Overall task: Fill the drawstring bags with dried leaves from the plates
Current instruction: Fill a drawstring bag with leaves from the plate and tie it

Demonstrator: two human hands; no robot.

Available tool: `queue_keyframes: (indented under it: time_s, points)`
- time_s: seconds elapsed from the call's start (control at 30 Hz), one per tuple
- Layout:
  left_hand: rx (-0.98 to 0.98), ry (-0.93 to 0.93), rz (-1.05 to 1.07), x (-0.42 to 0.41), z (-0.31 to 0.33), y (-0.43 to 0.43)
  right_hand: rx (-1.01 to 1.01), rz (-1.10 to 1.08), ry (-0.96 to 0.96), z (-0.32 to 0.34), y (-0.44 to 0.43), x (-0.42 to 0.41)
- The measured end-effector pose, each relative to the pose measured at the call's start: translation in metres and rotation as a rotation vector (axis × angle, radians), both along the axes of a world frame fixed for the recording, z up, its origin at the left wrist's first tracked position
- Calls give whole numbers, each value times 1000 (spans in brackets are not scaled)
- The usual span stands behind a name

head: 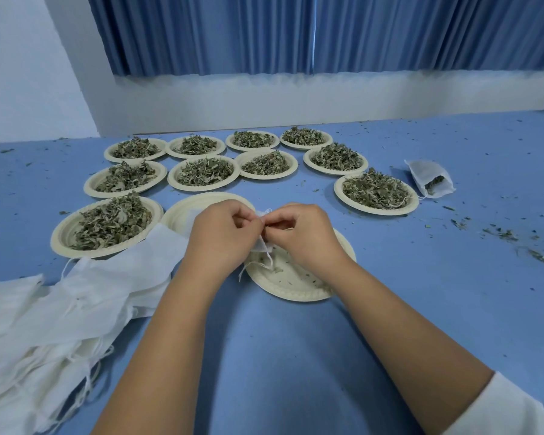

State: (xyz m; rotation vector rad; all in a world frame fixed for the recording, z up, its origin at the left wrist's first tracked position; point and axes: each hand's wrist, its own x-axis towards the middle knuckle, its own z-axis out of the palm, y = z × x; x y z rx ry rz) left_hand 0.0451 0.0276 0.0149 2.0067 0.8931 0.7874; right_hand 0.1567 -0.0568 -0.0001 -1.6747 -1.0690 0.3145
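Both hands meet over a nearly empty cream plate (291, 282) at the table's middle. My left hand (223, 233) and my right hand (302, 233) each pinch the top of a small white drawstring bag (263, 246), most of it hidden between my fingers; its strings dangle over the plate. Several cream plates heaped with dried green leaves (113, 221) stand in rows beyond. A pile of empty white drawstring bags (60, 309) lies at the lower left. One filled bag (429, 177) lies at the right.
Another empty plate (182, 211) sits just behind my left hand, partly under the bag pile. Leaf crumbs (503, 235) are scattered over the blue table at the right. A white wall and blue curtains (296, 32) stand behind the table.
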Motion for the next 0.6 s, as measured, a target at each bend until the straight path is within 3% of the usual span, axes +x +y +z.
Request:
queue_keyframes:
  time_s: [0.13,0.3,0.43,0.6]
  points:
    - [83,-11,7,2,2,-6,-16,102,-43,2,-1,1]
    - [190,-54,54,5,3,-3,83,-26,-108,-2,3,-1]
    - [48,-125,-15,11,-1,-9,33,-69,-254,-4,4,1]
    - [-28,-227,-7,16,-6,-9,-119,91,-359,0,-4,2]
